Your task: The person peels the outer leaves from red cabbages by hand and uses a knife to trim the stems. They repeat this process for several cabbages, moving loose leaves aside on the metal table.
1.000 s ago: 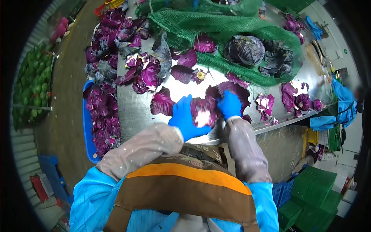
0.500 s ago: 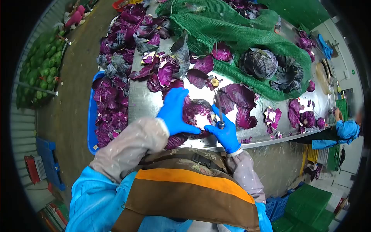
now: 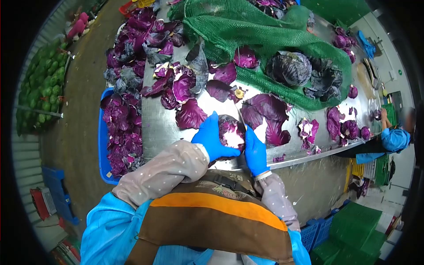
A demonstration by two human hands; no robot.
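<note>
Head view: nearest the camera, the person's two blue-gloved hands hold a red cabbage (image 3: 231, 132) between them just above the near edge of the steel table (image 3: 159, 128). The left hand (image 3: 212, 139) cups the cabbage from the left, its fingers curled round the head and pressed to it. The right hand (image 3: 255, 150) lies against the cabbage's right side with its fingers closed round a knife (image 3: 241, 118), whose thin blade rises past the head's upper right. Just beyond the hands, loose purple leaves (image 3: 265, 117) lie flat on the table, with more trimmed leaves (image 3: 176, 84) scattered to the left. At the table's left side a blue crate (image 3: 102, 154) is heaped with leaf trimmings. Farther back, a green net sack (image 3: 265, 39) sprawls over the table with a whole dark cabbage (image 3: 289, 68) lying in it. At the far right end, another person's blue sleeve (image 3: 395, 139) rests beside the table.
</note>
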